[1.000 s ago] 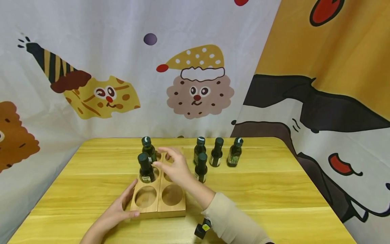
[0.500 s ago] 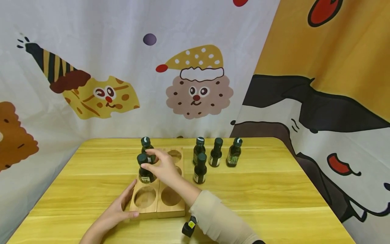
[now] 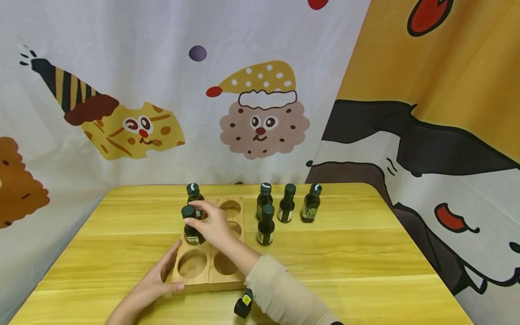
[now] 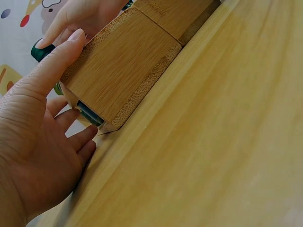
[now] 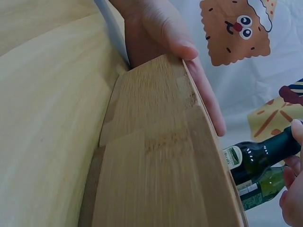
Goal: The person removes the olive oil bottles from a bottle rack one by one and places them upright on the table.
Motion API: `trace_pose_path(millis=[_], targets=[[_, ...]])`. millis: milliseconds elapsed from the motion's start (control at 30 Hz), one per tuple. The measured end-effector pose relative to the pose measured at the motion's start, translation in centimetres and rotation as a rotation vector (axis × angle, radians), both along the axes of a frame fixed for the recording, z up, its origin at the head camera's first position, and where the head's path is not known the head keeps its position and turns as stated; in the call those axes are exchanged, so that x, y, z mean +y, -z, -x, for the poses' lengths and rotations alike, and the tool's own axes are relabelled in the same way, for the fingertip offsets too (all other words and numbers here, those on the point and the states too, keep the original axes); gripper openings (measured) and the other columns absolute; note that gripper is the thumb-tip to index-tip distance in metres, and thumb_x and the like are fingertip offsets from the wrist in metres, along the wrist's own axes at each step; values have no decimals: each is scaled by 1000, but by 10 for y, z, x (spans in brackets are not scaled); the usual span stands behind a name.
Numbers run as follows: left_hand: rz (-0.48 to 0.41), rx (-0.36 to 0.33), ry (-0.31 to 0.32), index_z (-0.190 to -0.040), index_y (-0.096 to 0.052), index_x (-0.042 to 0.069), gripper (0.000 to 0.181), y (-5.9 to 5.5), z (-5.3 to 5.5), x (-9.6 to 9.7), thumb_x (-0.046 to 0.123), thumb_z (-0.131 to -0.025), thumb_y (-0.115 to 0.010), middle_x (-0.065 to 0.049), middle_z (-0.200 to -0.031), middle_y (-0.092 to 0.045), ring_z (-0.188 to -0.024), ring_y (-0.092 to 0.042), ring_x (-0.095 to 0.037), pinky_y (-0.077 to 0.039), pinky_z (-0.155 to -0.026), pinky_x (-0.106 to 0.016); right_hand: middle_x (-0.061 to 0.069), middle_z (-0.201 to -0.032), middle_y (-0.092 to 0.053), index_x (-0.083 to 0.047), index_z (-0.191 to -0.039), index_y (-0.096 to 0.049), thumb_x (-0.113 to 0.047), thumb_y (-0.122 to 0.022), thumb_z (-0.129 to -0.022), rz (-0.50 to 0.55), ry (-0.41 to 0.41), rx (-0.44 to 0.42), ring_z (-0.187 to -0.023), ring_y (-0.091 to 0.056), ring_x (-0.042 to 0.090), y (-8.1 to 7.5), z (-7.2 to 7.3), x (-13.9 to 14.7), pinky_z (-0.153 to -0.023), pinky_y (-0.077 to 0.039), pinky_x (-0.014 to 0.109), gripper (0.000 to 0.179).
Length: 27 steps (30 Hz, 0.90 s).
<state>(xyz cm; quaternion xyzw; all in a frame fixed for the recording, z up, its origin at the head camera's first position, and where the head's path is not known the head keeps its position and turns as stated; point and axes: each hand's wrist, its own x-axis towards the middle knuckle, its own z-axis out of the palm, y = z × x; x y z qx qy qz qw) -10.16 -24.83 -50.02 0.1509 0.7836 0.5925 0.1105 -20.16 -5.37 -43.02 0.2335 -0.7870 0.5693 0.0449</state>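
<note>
My right hand (image 3: 213, 223) pinches a small dark green bottle (image 3: 192, 234) by its cap and neck, between thumb and fingers. That bottle stands in the middle left hole of a wooden bottle rack (image 3: 197, 287). A similar bottle (image 3: 194, 192) stands behind it in the far left hole, partly hidden by the hand. In the right wrist view, thumb and fingers are around the neck of the labelled bottle (image 5: 260, 153). My left hand (image 3: 150, 282) holds the rack's near left corner, thumb at the front and fingers along the left side, as the left wrist view also shows.
Several dark bottles stand on the yellow wooden table (image 3: 349, 262) right of the rack; the nearest bottle (image 3: 266, 228) is close to its edge. A black wrist device (image 3: 243, 304) hangs below my right sleeve. A cartoon-printed curtain (image 3: 162, 67) closes the back.
My right hand has moved left from over the rack's middle and now grips the bottle in the middle left hole. My left hand stays at the rack's corner.
</note>
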Motion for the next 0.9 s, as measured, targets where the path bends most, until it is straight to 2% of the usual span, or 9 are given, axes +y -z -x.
trace_pose_path(millis=[100,167,233,333,367,533,767,900], targets=[[13,-11,-5,-156,-7,17,97,-1,0,0,7,-84,-72,-19,-157,-4,-137,-10,-48,-25,-103,-22,-12,-101,-62,-20,-123,-65,-26,-74,-85,11,9,11,-80,-53,12,0,-1,-2,-60,-49,21,40],[16,-19,-6,-156,-6,17,97,-2,0,0,7,-85,-72,-19,-157,-4,-138,-9,-48,-25,-104,-23,-12,-100,-62,-19,-122,-65,-25,-75,-84,22,13,18,-79,-52,11,0,-1,-2,-60,-48,21,39],[6,-22,-6,-156,-6,16,97,-2,0,0,7,-85,-73,-19,-157,-4,-138,-8,-47,-25,-103,-21,-11,-98,-62,-16,-121,-66,-24,-75,-84,30,12,29,-78,-53,12,0,-1,-3,-60,-48,20,39],[-16,-23,-3,-155,-7,14,97,-2,0,1,6,-84,-73,-20,-157,-3,-137,-8,-46,-23,-96,-9,-10,-96,-63,-13,-119,-66,-22,-75,-83,40,9,37,-76,-53,12,0,-1,-3,-60,-47,19,38],[-22,-21,-3,-155,-7,13,97,-1,0,1,6,-84,-73,-20,-157,-3,-137,-8,-45,-23,-95,-8,-10,-96,-64,-12,-119,-66,-22,-75,-83,42,8,39,-75,-53,11,0,-1,-3,-60,-47,19,38],[-24,-20,-7,-155,-7,13,97,-1,-1,1,6,-84,-73,-20,-157,-4,-137,-9,-44,-23,-95,-7,-10,-96,-64,-11,-117,-67,-19,-76,-83,57,11,43,-74,-51,10,-2,-2,-1,-59,-45,18,37],[-25,-16,-3,-155,-7,13,97,-1,-1,1,6,-84,-73,-20,-157,-4,-137,-9,-46,-24,-94,-8,-9,-97,-64,-10,-117,-67,-19,-75,-83,68,10,69,-82,-57,25,-7,-4,6,-65,-45,19,36],[-34,-5,3,-155,-7,13,97,-1,-1,1,4,-84,-72,-20,-157,-3,-137,-8,-45,-23,-95,-8,-7,-97,-64,-9,-118,-67,-19,-76,-84,85,14,103,-83,-57,27,-12,-4,9,-68,-46,21,37]])
